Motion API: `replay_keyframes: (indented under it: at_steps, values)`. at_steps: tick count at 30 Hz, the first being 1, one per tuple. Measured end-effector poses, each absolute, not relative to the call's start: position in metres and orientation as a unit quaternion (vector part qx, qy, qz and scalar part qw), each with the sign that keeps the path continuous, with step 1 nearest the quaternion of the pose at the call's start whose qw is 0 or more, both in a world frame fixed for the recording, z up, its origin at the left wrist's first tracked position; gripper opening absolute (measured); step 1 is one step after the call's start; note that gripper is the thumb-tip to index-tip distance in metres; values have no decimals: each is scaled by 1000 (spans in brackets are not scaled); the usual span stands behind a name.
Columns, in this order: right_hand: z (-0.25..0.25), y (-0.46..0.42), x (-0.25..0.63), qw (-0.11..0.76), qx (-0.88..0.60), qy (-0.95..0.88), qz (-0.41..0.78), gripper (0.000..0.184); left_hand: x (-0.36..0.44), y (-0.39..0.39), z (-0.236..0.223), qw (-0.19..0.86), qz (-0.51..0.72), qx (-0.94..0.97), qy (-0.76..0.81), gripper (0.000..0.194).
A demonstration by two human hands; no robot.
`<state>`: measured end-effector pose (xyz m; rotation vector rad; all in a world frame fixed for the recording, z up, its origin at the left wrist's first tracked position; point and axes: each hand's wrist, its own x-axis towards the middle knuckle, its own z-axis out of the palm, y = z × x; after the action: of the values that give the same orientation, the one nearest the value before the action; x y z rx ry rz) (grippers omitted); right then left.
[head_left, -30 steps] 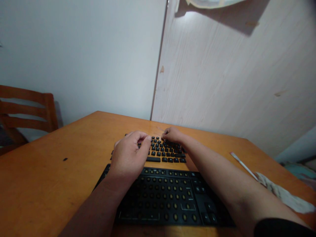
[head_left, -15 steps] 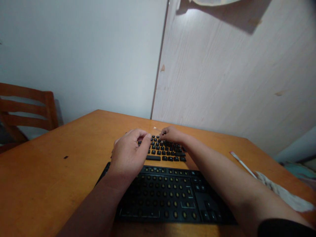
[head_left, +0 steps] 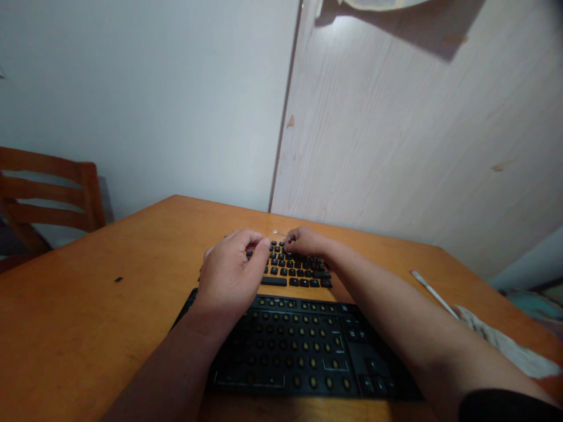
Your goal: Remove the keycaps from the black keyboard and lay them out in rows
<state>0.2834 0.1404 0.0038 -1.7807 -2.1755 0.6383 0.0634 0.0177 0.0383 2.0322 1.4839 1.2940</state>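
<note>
My left hand (head_left: 235, 272) is closed over the left part of the loose black keycaps (head_left: 281, 271), thumb and forefinger pressed together. Whatever those fingertips may hold is hidden. At the far rows of keycaps, my right hand (head_left: 303, 241) pinches a thin wire tool (head_left: 275, 232), whose pale tip points left. Its kind is too small to make out. Below both hands lies a black keyboard (head_left: 285, 346), with bare round key mounts over its main section. A few caps still sit at its right end, and my forearms cover parts of it.
The wooden table (head_left: 145, 252) carries a single small black piece (head_left: 118, 279) at left. To the right are a white stick with a red end (head_left: 433, 292) and a crumpled pale cloth (head_left: 505, 343). A wooden chair (head_left: 48, 193) stands at far left; a wall rises behind.
The tip of the wire tool has dropped slightly, and my right fingers have turned a little downward. My left hand stays nearly still above the keycaps.
</note>
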Motion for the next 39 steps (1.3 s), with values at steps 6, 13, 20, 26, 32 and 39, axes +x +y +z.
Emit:
replay_keyframes:
  at_steps: [6, 13, 20, 26, 32, 39]
  values:
    - [2, 143, 284, 135, -608, -755, 206, 9, 64, 18, 39, 157, 450, 713, 515, 30]
    - [1, 144, 285, 134, -595, -764, 212, 11, 63, 18, 39, 158, 455, 707, 518, 30]
    - [0, 144, 284, 137, -595, -762, 214, 9, 63, 18, 39, 153, 454, 710, 517, 30]
    - [1, 149, 291, 164, -608, -745, 222, 9, 62, 17, 39, 158, 462, 707, 511, 28]
    - [5, 152, 310, 198, -643, -712, 200, 5, 61, 18, 40, 153, 462, 703, 519, 29]
    - [1, 142, 319, 188, -651, -701, 221, 4, 62, 18, 39, 161, 463, 701, 518, 29]
